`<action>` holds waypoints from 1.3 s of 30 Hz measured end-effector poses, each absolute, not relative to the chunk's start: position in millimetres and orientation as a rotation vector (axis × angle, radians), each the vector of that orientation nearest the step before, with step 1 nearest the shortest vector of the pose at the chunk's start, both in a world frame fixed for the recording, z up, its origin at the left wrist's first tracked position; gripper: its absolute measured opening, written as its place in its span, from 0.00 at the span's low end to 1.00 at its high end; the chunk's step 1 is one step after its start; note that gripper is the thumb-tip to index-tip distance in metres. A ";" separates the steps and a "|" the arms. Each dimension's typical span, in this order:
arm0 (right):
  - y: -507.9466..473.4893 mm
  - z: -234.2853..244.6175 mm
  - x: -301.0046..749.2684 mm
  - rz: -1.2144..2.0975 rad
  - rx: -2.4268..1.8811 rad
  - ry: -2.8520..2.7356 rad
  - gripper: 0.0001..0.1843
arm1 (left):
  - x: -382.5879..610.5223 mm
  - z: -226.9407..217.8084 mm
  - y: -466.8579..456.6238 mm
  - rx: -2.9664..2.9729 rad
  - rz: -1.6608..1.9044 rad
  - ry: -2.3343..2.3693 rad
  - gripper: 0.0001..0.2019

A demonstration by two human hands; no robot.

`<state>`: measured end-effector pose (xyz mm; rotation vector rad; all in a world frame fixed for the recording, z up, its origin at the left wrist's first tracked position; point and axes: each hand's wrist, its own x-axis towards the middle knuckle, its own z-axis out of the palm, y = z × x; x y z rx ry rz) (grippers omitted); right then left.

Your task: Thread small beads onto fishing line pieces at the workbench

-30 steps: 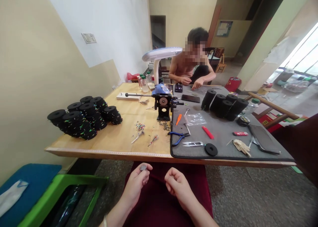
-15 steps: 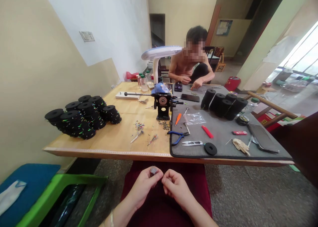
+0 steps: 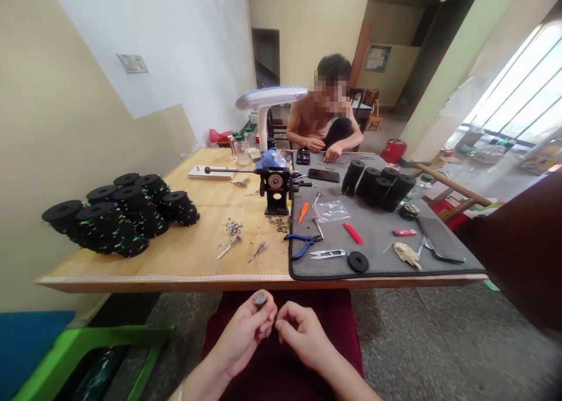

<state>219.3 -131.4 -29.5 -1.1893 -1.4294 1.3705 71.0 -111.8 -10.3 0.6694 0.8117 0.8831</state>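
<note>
In front of the table's edge, above my lap, my left hand (image 3: 250,325) is closed around a small grey bristly bundle (image 3: 260,300), whose fanned end shows above the thumb. Close to its fingertips is my right hand (image 3: 302,333), with thumb and index finger pinched together. Whatever the right fingers hold is hidden or too small to make out. On the wood beyond lie two similar small bundles, one grey-tipped (image 3: 229,247) and one with red in it (image 3: 257,251). A scatter of tiny coloured beads (image 3: 234,226) lies behind them.
Black foam spools (image 3: 99,213) are stacked at left, more (image 3: 377,184) at right. A winding device (image 3: 276,190) stands mid-table beneath a lamp (image 3: 270,98). Blue-handled pliers (image 3: 302,244), snips (image 3: 328,254) and a black disc (image 3: 358,261) lie on the grey mat. Another person (image 3: 325,114) sits opposite.
The view has turned a little to the right, so the table's things appear shifted left. My hands have drawn slightly apart, and the left still grips the grey bundle.
</note>
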 end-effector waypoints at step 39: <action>-106.9 -13.5 216.6 1.333 -1.135 -1.297 0.20 | -3.5 -2.8 -50.9 1.580 1.165 1.596 0.14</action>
